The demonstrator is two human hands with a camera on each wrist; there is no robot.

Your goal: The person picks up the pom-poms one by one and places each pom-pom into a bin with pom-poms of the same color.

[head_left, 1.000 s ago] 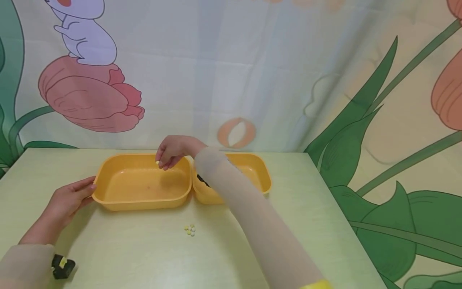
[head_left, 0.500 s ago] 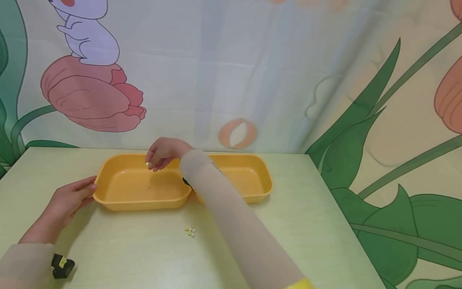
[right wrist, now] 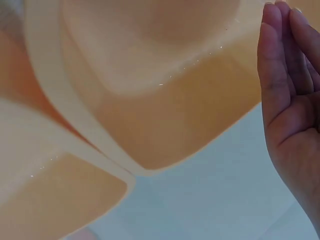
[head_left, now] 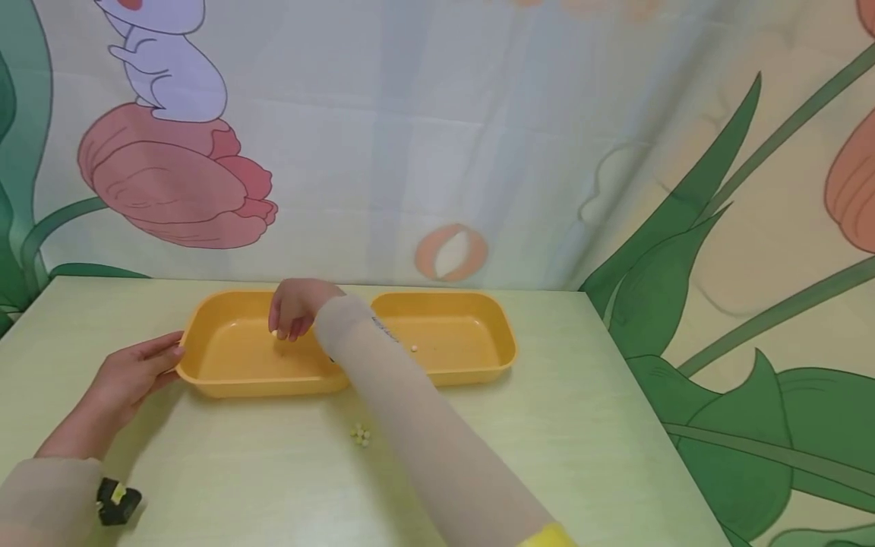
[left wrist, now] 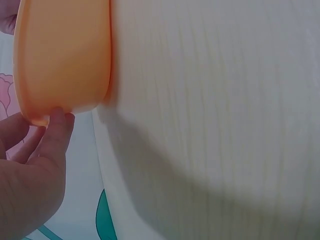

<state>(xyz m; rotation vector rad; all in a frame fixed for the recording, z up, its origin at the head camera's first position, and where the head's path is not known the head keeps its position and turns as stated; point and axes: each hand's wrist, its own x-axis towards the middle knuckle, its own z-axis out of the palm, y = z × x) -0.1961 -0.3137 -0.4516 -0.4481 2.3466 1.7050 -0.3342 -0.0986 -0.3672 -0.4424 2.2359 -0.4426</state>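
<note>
My right hand (head_left: 294, 311) is low inside the left yellow plastic bin (head_left: 273, 386), pinching a small pale yellow tablet (head_left: 276, 333) between its fingertips. In the right wrist view those fingers (right wrist: 272, 60) show at the right edge, but the tablet is hidden there. At the bin's left end, my left hand (head_left: 137, 372) holds the rim between thumb and fingers; the left wrist view shows the fingertips (left wrist: 57, 117) against the bin's wall. Several small yellow and white tablets (head_left: 360, 435) lie in a cluster on the table in front of the bins.
A second yellow bin (head_left: 472, 376) stands right beside the first, with one small white tablet (head_left: 414, 349) in it. My right sleeve (head_left: 403, 410) crosses over the junction of the bins. A printed curtain (head_left: 328, 152) hangs behind the table (head_left: 581, 441).
My right hand has moved left and down into the left bin with the tablet. The sleeve's shift has uncovered a white tablet in the right bin. My left hand stays at the rim.
</note>
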